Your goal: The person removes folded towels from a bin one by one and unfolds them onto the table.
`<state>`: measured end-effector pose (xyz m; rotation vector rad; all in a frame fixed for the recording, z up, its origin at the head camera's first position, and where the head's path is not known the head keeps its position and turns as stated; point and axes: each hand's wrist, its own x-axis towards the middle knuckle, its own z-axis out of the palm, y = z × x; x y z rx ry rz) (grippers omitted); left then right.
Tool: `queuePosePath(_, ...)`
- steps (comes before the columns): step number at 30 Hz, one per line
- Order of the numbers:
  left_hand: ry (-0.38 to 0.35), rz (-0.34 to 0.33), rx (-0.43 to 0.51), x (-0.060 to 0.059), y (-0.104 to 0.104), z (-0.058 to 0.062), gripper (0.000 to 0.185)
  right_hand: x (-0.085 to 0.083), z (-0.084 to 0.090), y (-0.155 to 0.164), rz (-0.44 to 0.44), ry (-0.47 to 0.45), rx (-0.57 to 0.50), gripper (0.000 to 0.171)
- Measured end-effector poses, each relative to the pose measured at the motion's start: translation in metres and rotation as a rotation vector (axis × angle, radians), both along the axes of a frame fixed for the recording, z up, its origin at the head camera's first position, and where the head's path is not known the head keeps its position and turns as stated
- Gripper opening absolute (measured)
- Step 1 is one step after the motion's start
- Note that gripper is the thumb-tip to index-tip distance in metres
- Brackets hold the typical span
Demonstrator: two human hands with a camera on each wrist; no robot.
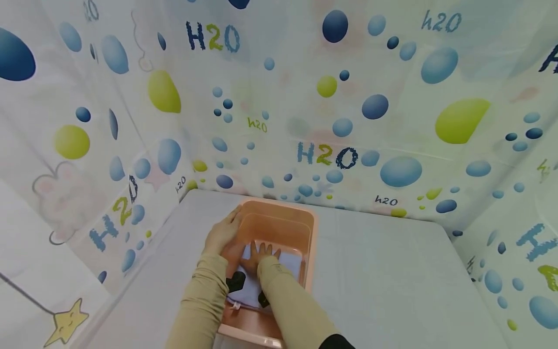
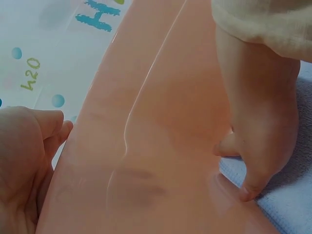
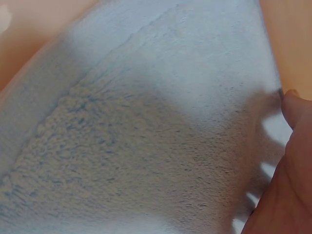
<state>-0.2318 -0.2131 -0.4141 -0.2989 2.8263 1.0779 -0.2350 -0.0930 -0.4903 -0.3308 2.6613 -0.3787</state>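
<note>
On the far left edge of the pale grey table (image 1: 392, 271), a person's left hand (image 1: 223, 231) holds the left wall of a pink see-through plastic tub (image 1: 305, 232). Its fingers curl around the outside of the wall, with the thumb up by the rim. The tub sits near the back edge of the table, a bit left of the middle. Down inside the tub lies a soft, light blue folded towel (image 1: 289, 261), flat on the bottom. The right hand (image 1: 261, 256) rests on top of the towel with its fingers straight and spread out, pressing down on it. Both arms wear beige sleeves (image 1: 205, 300). A white plastic sheet with blue and green bubbles (image 1: 392, 121) hangs all around the table.
</note>
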Motion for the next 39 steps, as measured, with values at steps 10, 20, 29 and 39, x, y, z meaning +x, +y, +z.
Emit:
queuePosePath(10, -0.008, -0.004, -0.012, 0.001, 0.001, 0.002, 0.050, -0.007, -0.012, -0.004, 0.003, 0.070, 0.055, 0.069)
queuePosePath(20, 0.005, -0.008, -0.015, 0.002, 0.004, 0.005, 0.051, -0.026, -0.026, -0.010, 0.042, 0.132, 0.117, 0.070)
queuePosePath(29, -0.006, -0.003, -0.043, 0.003, 0.006, 0.002, 0.051, -0.029, -0.018, -0.013, 0.092, 0.201, 0.153, 0.068)
queuePosePath(39, -0.001, -0.040, -0.085, 0.002, 0.004, 0.001, 0.052, -0.030, -0.011, -0.012, 0.164, 0.343, 0.227, 0.062)
